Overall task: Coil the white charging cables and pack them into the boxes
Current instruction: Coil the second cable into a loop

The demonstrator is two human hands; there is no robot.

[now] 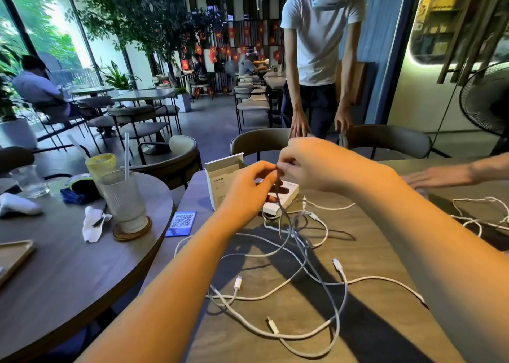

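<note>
Step in hand: I judge I am starting a coil, with one white charging cable (286, 219) lifted by its upper end above the surface (366, 252).
Left hand (249, 186): fingers curled, its grip pinching the cable just left of the right hand.
Right hand (311, 164): fingers bunched at the same spot, grip closed on the cable; the exact fingertip contact is blurred.
Cable position: it hangs from both hands down into a loose tangle of other white cables (275, 332) sprawled across the near and middle surface.
Boxes: an open white box (220, 178) stands at the far side with its flap up; a closed white box (283, 200) lies just right of it, behind my hands.
Doing it well: I should free this strand from the tangle first, then wind even loops small enough for the box, keeping the connector (237, 282) ends from snagging.
Materials: cables look braided, matte and limp; connectors are hard glossy plastic; boxes are smooth card; the surface has a wood grain.
Nearby: another person's hand (438, 175) rests on the surface at far right.
</note>
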